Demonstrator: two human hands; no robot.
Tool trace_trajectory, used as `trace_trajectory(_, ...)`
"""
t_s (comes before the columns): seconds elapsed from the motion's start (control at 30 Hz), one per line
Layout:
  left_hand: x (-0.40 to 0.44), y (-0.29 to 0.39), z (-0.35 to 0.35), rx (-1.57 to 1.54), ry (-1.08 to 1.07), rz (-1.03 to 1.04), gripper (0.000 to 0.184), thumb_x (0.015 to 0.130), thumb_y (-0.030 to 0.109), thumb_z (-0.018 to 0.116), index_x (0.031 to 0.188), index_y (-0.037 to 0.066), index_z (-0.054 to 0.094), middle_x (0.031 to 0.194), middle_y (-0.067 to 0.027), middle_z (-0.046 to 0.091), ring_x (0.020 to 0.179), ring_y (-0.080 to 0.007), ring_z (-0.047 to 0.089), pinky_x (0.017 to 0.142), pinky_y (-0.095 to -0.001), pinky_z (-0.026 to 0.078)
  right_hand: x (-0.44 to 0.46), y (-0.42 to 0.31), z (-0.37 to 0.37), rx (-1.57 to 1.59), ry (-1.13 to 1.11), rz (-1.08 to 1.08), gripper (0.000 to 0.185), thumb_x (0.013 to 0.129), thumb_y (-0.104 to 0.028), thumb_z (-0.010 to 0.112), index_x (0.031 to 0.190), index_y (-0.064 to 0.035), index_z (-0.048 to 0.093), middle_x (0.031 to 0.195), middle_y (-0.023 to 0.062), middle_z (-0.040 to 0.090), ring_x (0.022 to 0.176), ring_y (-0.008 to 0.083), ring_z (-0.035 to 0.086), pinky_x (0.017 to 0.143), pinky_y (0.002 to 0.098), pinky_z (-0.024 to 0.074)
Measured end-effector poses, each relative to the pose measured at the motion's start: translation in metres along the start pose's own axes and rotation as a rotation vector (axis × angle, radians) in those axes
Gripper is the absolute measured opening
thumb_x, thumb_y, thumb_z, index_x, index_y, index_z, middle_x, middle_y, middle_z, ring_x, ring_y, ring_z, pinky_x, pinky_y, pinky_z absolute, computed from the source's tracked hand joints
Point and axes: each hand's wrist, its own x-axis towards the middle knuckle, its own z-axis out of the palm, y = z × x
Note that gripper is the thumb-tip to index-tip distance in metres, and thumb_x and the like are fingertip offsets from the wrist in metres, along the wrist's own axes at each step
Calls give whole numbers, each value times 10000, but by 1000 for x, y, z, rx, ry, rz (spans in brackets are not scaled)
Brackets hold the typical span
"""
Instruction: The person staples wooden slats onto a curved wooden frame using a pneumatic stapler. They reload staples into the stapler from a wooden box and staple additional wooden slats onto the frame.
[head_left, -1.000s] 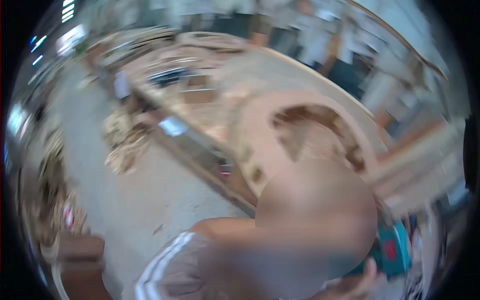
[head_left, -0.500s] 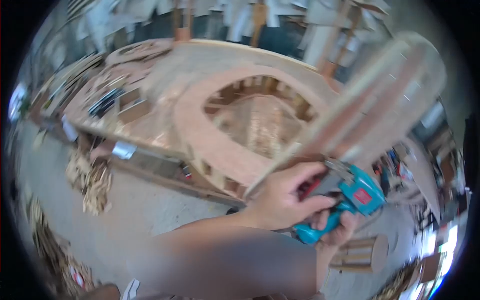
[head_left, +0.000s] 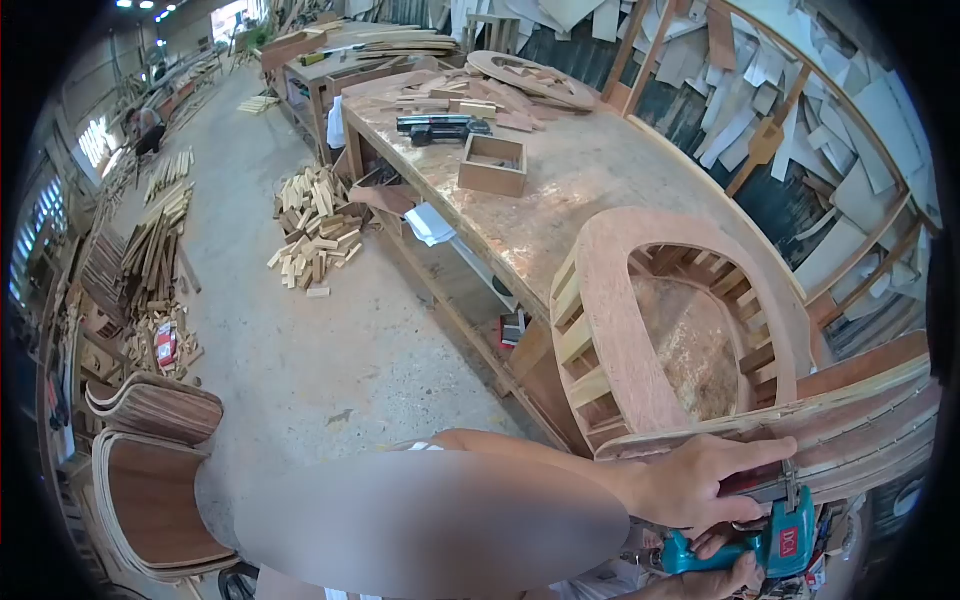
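At lower right, my right hand (head_left: pixel 742 572) is wrapped round the handle of a teal staple gun (head_left: pixel 790 537) with a red DCA label. My left hand (head_left: pixel 690 480) lies just above it, index finger stretched along a curved wooden panel (head_left: pixel 860 425) and thumb pointing toward the tool. Part of the tool's metal front lies between that thumb and finger. Small metal marks run in rows across the panel. The panel leans at the near side of an oval wooden frame (head_left: pixel 625 330) with short upright blocks between its layers. A grey blur hides my forearm area.
The workbench (head_left: pixel 560 190) bears a small open box (head_left: pixel 493 178), a black tool (head_left: pixel 440 128) and wood pieces. Wood offcuts (head_left: pixel 315 220) are heaped on the floor. Bent plywood shells (head_left: pixel 160 490) stand at lower left. White sheets (head_left: pixel 735 130) hang at the back wall.
My view has swung left, bringing the aisle and plywood shells into sight. The panel, raised before, now sits lower beside the oval frame. My left index finger has stretched out along it.
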Motion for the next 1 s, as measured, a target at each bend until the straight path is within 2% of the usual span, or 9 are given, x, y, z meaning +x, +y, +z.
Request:
trace_trajectory(0.17,1,-10,4,9,48,75,667,837,37,745,1438,-1,460,1134,-195,665,954,-310,683,849,-358,523,-3,-10,10,-79,9,-68,551,876,-396,572,1141,86,532,559,72,500,495,157,482,485,268,399)
trace_trajectory(0.23,7,-12,2,90,136,322,670,840,38,746,1444,12,458,1166,-190,640,1014,-321,660,895,-359,512,-4,-14,12,-113,27,-97,553,868,-388,580,1136,93,530,562,76,504,495,158,487,485,268,402)
trace_trajectory(0.37,5,-6,4,40,133,311,643,844,41,749,1422,5,469,1159,-189,631,1035,-290,652,908,-346,508,-9,-22,19,-161,46,-130,558,852,-374,596,1127,107,527,568,83,513,497,159,496,483,267,408)
trace_trajectory(0.43,-1,13,10,-210,84,-139,594,859,59,745,1385,-18,482,1193,-186,615,1065,-253,638,901,-334,514,-11,-28,27,-183,62,-152,561,844,-367,604,1122,114,526,572,87,518,497,159,501,483,267,411)
trace_trajectory(0.57,13,17,13,313,-187,-146,371,890,154,716,1193,-16,585,927,-138,692,850,-217,717,713,-343,557,-6,-85,60,-248,146,-180,633,742,-270,687,1198,138,522,711,173,641,543,197,590,527,295,486)
trace_trajectory(0.6,23,21,19,197,-180,-117,327,879,153,711,1133,-21,604,890,-148,675,753,-225,695,647,-334,533,-6,-96,54,-119,61,-222,454,769,-78,719,1142,139,580,869,204,696,604,212,633,565,318,522)
trace_trajectory(0.7,53,26,38,240,-221,-20,258,870,73,678,1082,-53,606,842,-128,636,662,-169,613,589,-307,493,2,-141,62,-308,205,-218,433,798,-11,680,1193,119,561,976,205,694,630,184,635,572,299,523)
trace_trajectory(0.77,70,30,51,185,-238,16,422,881,102,690,1256,-50,568,909,-210,650,749,-318,668,659,-371,537,17,-162,69,-350,201,-304,390,827,-2,650,1194,100,569,1008,194,696,632,159,625,569,283,516)
trace_trajectory(1.0,117,42,74,95,-211,181,351,906,67,661,1224,-48,568,953,-234,663,826,-385,688,713,-390,542,64,-216,92,-455,182,-506,301,848,-3,603,1135,89,595,946,146,704,564,111,588,508,252,474)
